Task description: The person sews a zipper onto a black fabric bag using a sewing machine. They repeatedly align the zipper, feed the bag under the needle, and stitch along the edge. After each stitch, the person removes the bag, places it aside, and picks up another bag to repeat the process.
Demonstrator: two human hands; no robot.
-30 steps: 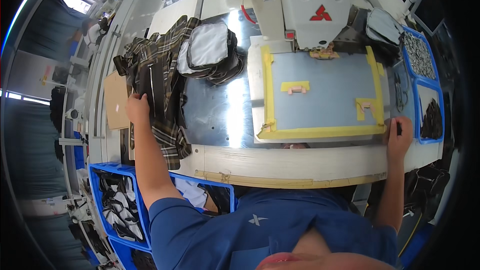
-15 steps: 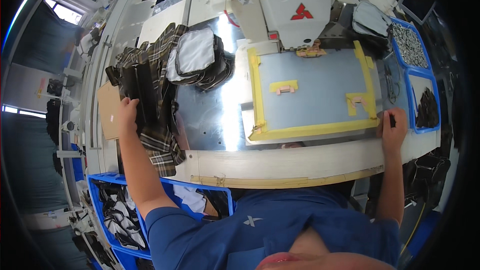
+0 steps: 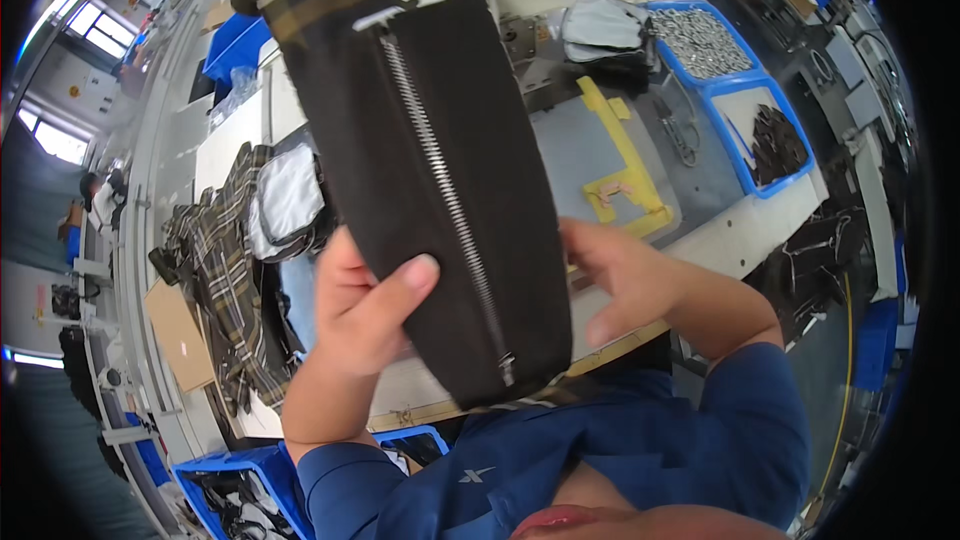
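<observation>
In front of me rises a dark brown fabric panel (image 3: 370, 150) with a long metal zipper (image 3: 440, 165) down its middle; plaid shows at its upper left corner. My left hand (image 3: 370, 315) is closed on its lower left edge, thumb on the front, other fingers mostly hidden behind. At the right edge is my right hand (image 3: 625, 280), thumb stretched out apart from the fabric; its fingertips pass behind the panel out of sight. The panel covers much of the sewing machine. Plaid fabric (image 3: 225, 270) and a stack of white-lined pieces (image 3: 290, 200) lie left of it.
Right of the panel lies the yellow-taped grey plate (image 3: 640, 170). Beyond are scissors (image 3: 680, 135), a blue tray of small metal parts (image 3: 705, 40) and a blue tray of dark pieces (image 3: 755, 135). A blue bin (image 3: 240, 495) stands at the lower left; cardboard (image 3: 180, 335) lies at left.
The zippered panel has been lifted from the pile at left to in front of me. My right hand has left the table's right side and come to its edge. The view has turned.
</observation>
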